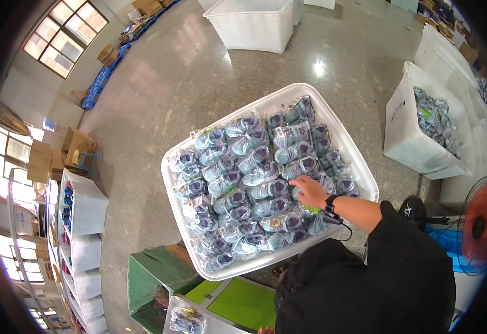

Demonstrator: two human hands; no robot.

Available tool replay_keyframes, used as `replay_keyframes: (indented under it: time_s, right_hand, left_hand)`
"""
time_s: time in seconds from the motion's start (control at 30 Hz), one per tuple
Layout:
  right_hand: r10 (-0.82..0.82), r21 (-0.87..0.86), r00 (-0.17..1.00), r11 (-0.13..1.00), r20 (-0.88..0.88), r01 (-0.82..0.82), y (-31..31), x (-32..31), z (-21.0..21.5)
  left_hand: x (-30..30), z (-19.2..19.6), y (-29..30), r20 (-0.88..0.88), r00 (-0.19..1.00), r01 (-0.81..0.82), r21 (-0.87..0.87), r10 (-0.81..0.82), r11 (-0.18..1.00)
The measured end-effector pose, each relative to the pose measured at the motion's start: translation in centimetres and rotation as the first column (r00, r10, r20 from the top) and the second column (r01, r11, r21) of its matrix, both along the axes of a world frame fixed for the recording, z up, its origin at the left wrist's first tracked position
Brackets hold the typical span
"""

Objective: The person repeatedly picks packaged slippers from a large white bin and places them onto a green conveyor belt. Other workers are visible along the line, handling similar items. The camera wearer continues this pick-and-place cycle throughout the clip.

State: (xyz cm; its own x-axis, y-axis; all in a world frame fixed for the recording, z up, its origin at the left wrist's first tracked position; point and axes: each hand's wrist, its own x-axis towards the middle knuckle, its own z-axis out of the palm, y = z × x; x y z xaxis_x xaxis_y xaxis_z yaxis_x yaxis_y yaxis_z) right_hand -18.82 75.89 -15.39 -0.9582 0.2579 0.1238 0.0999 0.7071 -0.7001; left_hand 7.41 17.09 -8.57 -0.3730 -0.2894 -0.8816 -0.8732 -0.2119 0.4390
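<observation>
My right hand (310, 192), with a dark watch on its wrist, reaches over a big white bin (168, 172). Its fingers are apart, at or just above the bagged shoes near the bin's right half; contact is hard to tell. Pairs of light blue shoes (254, 158) with dark purple linings fill the bin in rows, each pair in a clear plastic bag. Only some fingers of my left hand (266, 330) show at the lower edge, beside a green-topped table (240, 303); what they do is hidden. Another bagged pair (186, 319) lies on a white surface at the bottom.
A green box-like container (151, 273) stands below the bin. At right are a white tub (402, 122) of bagged goods and an orange-bladed fan (477, 228). Another white tub (249, 28) stands at the far side. White bins (90, 206) line the left, near cardboard boxes (76, 142).
</observation>
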Motion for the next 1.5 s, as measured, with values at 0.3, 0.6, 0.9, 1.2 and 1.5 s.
replay_keyframes:
  time_s: [0.3,0.6,0.9,1.2,1.5]
  right_hand:
    - [0.258,-0.158,0.963,0.957,0.082,-0.243,-6.1,3.3,1.5]
    - [0.365,-0.241,0.919,0.915,0.149,-0.324,-10.7,2.7,0.4]
    - [0.494,-0.270,0.800,0.866,0.340,-0.420,-18.1,3.7,-2.5]
    - [0.513,-0.145,0.811,0.858,0.282,-0.493,-22.4,7.5,-6.4]
    - [0.492,0.229,0.730,0.732,0.473,-0.642,-24.9,12.4,-0.2]
  left_hand:
    - [2.2,-3.1,-8.3,-0.201,0.980,-0.046,-0.166,0.012,0.985]
    - [2.3,2.3,-16.3,-0.309,0.934,-0.262,-0.249,0.179,0.933]
    - [11.2,-2.9,-29.1,-0.312,0.892,-0.443,-0.469,0.326,0.764]
    - [15.2,-7.1,-41.3,-0.192,0.942,-0.307,-0.822,0.274,0.480]
    - [13.4,-7.8,-47.2,-0.098,0.968,-0.177,-0.920,0.230,0.351]
